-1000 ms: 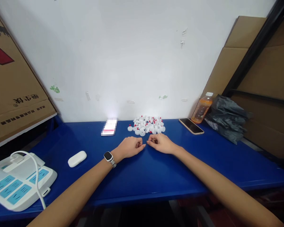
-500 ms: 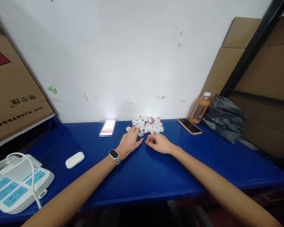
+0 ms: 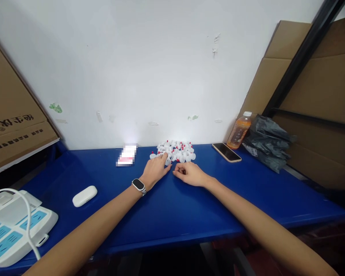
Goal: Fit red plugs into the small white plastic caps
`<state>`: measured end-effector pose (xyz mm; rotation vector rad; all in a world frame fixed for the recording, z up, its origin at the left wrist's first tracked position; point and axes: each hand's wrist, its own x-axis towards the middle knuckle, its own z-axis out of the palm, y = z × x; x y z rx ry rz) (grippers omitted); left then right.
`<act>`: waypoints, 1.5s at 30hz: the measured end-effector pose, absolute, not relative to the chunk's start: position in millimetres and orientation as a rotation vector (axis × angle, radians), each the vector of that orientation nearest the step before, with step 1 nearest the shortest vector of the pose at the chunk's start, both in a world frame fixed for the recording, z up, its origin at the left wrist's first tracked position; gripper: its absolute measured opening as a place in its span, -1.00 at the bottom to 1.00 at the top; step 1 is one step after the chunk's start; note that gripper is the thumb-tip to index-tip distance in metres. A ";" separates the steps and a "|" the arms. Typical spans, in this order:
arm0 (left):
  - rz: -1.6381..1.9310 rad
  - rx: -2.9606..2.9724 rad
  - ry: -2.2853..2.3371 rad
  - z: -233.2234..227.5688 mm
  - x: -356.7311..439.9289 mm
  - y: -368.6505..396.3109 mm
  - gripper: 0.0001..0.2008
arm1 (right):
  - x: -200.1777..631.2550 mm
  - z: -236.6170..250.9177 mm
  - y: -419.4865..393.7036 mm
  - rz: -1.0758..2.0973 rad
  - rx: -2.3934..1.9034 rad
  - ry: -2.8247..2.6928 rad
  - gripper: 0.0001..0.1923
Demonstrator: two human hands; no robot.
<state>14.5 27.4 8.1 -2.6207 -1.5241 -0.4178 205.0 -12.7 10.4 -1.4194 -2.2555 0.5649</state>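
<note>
A pile of small white plastic caps with red tips lies against the wall on the blue table. My left hand, with a watch at its wrist, rests at the pile's near left edge. Its fingers reach over the caps and its thumb stands apart; one round white cap shows between them. Just right of it, my right hand is closed, fingers curled and thumb against them, in front of the pile. Whatever may be inside its fingers is hidden.
At the right, a phone, a bottle of orange drink and a dark plastic bag lie near cardboard. To the left are a white rounded case, a power strip with a cable, and a blurred card.
The whole view has shifted slightly, so things appear a little further left. My left hand's fingers have moved slightly over the caps; my right hand stays curled in much the same place.
</note>
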 end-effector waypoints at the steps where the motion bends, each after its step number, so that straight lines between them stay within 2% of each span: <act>1: -0.428 -2.617 -1.524 8.2 14.3 27.6 -0.69 | 205.0 10.2 -12.5 0.561 -1.418 -2.257 -0.82; 10: -0.612 -2.706 -1.479 11.1 1.7 27.4 -0.72 | 208.0 8.5 -11.1 0.632 -1.377 -2.224 -0.79; 16: -1.066 -3.083 -1.391 11.7 -24.4 18.0 -0.65 | 199.4 5.9 -9.0 0.936 -1.244 -1.940 -0.54; 20: -1.220 -3.184 -1.336 8.7 -30.8 9.5 -0.63 | 179.9 -0.6 -2.1 1.024 -1.212 -1.745 -0.47; 26: -1.217 -3.146 -1.345 7.1 -30.0 5.8 -0.65 | 156.4 -10.1 5.0 0.897 -1.189 -1.697 -0.45; 30: -1.128 -3.051 -1.259 8.6 -31.1 4.5 -0.55 | 151.1 -5.5 3.6 0.810 -1.264 -1.799 -0.47; 33: -1.103 -3.032 -1.218 8.6 -29.5 5.3 -0.63 | 151.5 -1.5 1.8 0.744 -1.307 -1.835 -0.47; 45: -1.870 -3.617 -1.702 11.3 -23.8 9.3 -0.55 | 172.6 20.0 -7.2 0.384 -1.176 -1.831 -0.47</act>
